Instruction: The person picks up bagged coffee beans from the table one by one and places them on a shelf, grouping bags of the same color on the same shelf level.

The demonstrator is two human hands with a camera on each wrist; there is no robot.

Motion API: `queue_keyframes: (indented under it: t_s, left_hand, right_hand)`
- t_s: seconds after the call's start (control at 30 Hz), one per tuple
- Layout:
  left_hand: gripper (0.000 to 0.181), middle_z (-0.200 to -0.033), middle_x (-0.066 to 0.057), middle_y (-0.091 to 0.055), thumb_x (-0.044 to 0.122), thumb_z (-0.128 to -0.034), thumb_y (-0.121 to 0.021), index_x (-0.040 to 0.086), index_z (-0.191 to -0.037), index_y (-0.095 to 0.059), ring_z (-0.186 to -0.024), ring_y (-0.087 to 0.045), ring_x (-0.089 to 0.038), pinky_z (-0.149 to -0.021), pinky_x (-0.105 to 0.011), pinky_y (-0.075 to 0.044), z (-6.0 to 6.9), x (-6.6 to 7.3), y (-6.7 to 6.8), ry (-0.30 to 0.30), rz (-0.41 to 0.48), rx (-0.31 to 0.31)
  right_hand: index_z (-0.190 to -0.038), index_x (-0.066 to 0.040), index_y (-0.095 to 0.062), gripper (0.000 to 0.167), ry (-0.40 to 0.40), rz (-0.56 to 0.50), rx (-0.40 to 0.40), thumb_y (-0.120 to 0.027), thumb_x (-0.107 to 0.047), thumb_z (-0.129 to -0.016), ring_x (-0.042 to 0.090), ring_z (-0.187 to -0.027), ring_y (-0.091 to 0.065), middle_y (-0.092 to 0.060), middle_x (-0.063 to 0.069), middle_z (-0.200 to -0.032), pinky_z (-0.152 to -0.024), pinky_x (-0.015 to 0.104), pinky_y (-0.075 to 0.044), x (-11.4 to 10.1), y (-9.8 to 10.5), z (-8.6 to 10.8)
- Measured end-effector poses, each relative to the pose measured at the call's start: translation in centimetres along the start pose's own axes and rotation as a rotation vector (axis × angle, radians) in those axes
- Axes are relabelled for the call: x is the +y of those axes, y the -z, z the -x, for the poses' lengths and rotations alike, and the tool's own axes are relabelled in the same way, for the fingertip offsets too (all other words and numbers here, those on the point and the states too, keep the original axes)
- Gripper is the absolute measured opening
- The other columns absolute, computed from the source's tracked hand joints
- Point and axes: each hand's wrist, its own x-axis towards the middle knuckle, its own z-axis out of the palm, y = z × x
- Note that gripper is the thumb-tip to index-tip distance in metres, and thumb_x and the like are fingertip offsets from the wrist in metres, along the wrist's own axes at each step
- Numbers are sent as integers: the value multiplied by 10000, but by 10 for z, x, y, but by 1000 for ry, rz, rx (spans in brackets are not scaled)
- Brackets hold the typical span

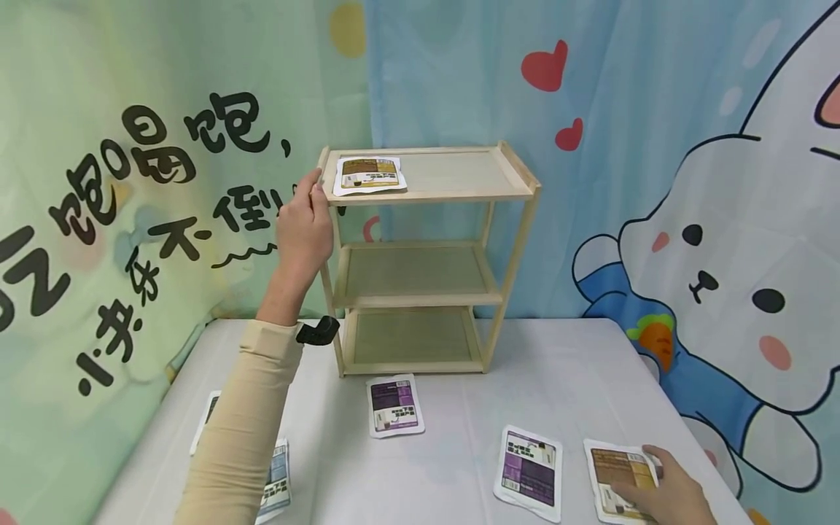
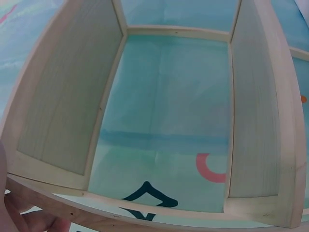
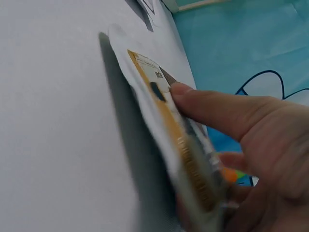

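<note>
My left hand (image 1: 305,226) grips the top left corner of a three-tier wooden shelf (image 1: 429,198). In the left wrist view, fingers (image 2: 41,222) wrap round the shelf's side rail (image 2: 96,220). On the top tier, near that hand, lies a white-edged packet (image 1: 370,175) with a brown and yellow label. At the right of the table, my right hand (image 1: 676,492) pinches a similar brown-labelled packet (image 1: 620,474). The right wrist view shows the thumb (image 3: 212,104) on the packet's printed face and other fingers behind it; a shadow runs along its edge.
Purple-labelled packets lie before the shelf (image 1: 396,406) and left of my right hand (image 1: 528,474). A blue-labelled packet (image 1: 278,477) and another packet (image 1: 205,423) are partly hidden by my left sleeve (image 1: 239,423). White cloth covers the table (image 1: 453,459); printed curtains (image 1: 446,80) hang behind.
</note>
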Motion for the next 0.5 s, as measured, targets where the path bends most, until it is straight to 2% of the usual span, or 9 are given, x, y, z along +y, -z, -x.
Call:
queue_keyframes:
  t_s: [0.1, 0.2, 0.33, 0.5]
  left_hand:
    - [456, -1275, -180, -603, 288, -1056, -292, 109, -1418, -504, -881, -594, -336, -712, -468, -439, 1, 1, 1, 5, 0, 2]
    - [457, -1294, -174, -593, 282, -1054, -293, 102, -1416, -505, -918, -604, -335, -727, -468, -445, 0, 2, 1, 4, 1, 5]
    - [456, -1321, -167, -575, 277, -1055, -293, 93, -1416, -502, -979, -614, -331, -751, -468, -455, 1, 3, 1, -1, 4, 4]
    - [459, -1331, -166, -568, 278, -1057, -290, 85, -1419, -497, -1002, -613, -324, -760, -465, -454, 2, 3, 1, -10, 4, -1]
  right_hand:
    - [-1442, 101, -174, 1216, 28, -43, 7, -810, -585, -665, 548, -1085, -441, -346, 409, -1281, -916, 639, -381, -5, -5, 0]
    - [-1453, 60, -215, 1096, 66, -61, 53, -782, -548, -738, 591, -1145, -371, -320, 403, -1326, -934, 682, -323, -12, -8, 2]
    - [-1427, 24, -320, 923, 86, -88, 123, -763, -486, -799, 591, -1187, -343, -336, 392, -1351, -933, 684, -324, -23, -8, 7]
    - [-1401, 7, -395, 836, 151, -79, 175, -759, -463, -813, 573, -1224, -326, -336, 378, -1384, -944, 674, -327, -44, -2, 13]
